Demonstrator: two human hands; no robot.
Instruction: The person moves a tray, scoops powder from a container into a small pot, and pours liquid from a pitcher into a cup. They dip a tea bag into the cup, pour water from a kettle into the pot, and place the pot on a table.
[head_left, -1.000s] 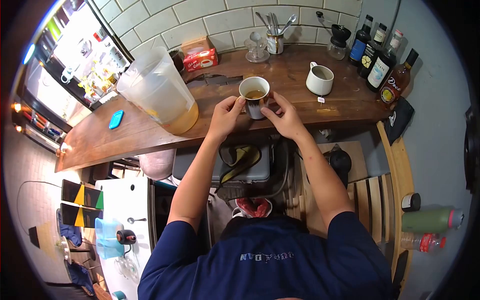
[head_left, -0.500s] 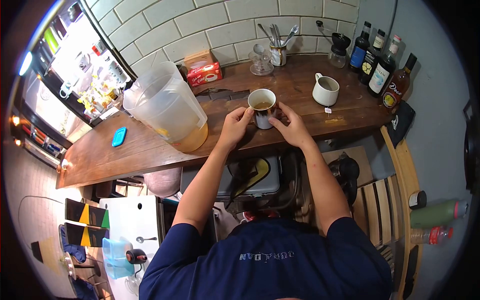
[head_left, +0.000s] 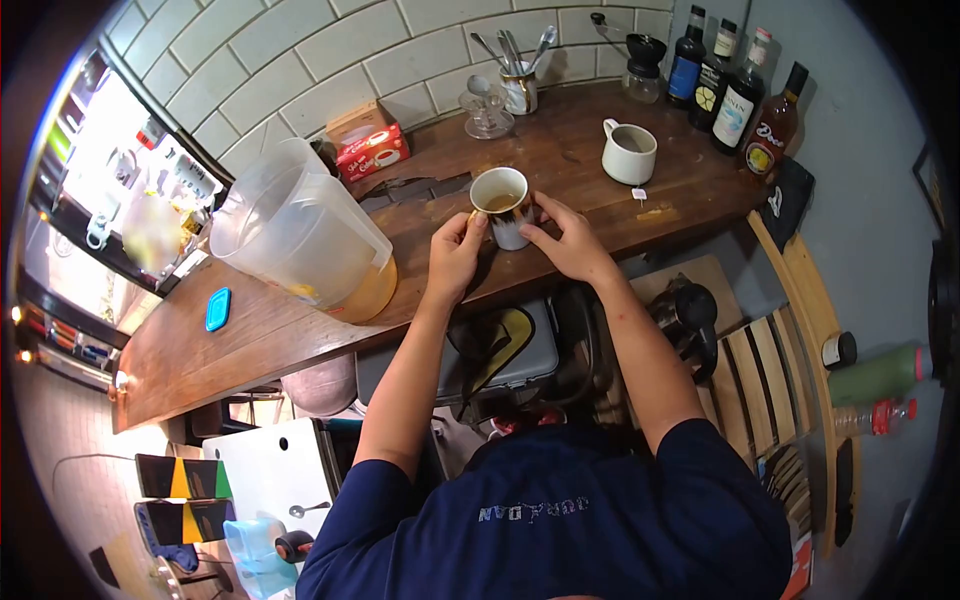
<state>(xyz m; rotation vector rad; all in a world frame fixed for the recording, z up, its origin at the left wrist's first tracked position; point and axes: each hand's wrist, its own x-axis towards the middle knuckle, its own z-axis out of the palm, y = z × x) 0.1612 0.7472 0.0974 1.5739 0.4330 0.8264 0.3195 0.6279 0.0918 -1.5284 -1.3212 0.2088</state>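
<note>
A white and brown mug [head_left: 511, 236] with some light brown liquid inside is on the wooden counter near its front edge. My left hand [head_left: 455, 257] grips it from the left, thumb and fingers at its side. From the other side my right hand [head_left: 570, 243] closes on the same mug, thumb pressed on its front. To the right sits a white cup [head_left: 629, 160], a tea bag tag [head_left: 640, 194] hanging below it. Left of my hands is a large clear plastic pitcher [head_left: 300, 235] with amber liquid at the bottom.
Behind the mug are a red box [head_left: 374, 153], stacked glass dishes [head_left: 488, 120] and a spoon holder [head_left: 519, 95]. A coffee grinder [head_left: 643, 75] and several bottles [head_left: 735, 110] line the back right. A blue lid [head_left: 218, 309] lies left. Below the counter is a kettle [head_left: 682, 315].
The whole view has turned, so the counter things appear further left and the counter more slanted. Both hands still hold the mug.
</note>
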